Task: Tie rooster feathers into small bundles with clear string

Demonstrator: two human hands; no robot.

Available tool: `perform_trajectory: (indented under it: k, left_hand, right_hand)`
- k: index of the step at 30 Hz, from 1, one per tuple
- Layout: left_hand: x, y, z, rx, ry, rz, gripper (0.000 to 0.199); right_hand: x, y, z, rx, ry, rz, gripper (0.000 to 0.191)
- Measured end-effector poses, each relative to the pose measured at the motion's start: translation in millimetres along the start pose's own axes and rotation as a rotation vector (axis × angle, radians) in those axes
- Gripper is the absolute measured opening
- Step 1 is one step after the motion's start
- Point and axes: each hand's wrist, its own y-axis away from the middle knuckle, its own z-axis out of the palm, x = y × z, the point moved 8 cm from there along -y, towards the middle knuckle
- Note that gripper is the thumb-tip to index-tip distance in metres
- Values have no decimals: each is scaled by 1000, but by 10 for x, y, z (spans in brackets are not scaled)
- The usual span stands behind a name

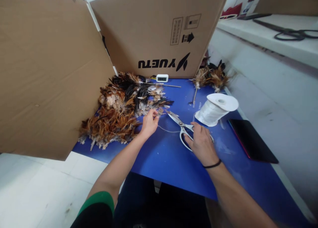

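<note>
My left hand (150, 122) is closed in a pinch beside the feather pile, with a small brownish feather (161, 112) at its fingertips. A thin clear strand (169, 131) curves over the blue table from near this hand toward the scissors. In my right hand (202, 143) are silver metal scissors (182, 124), gripped by the handles with the blades pointing at the left hand. Brown, black and pale feathers (116, 114) lie heaped left of my hands. Just beyond the right hand stands a white spool (216, 109) wound with clear, shiny material.
Cardboard panels (154, 32) wall the left and back of the blue table (171, 165). A small digital display (162, 78) and a thin stick (164, 85) are at the back. Feather bundles (211, 76) sit back right. A dark tablet-like device (252, 140) lies right. Black scissors (290, 32) rest on the ledge.
</note>
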Motion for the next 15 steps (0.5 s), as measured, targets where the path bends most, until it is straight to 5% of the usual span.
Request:
perform_trajectory:
  k: [8, 15]
  left_hand:
    - [-168, -139, 319, -25, 14, -68, 11]
    - [28, -30, 242, -9, -111, 83, 8]
  right_hand:
    - [238, 28, 55, 121, 24, 49, 48]
    - [237, 34, 113, 80, 96, 55, 44]
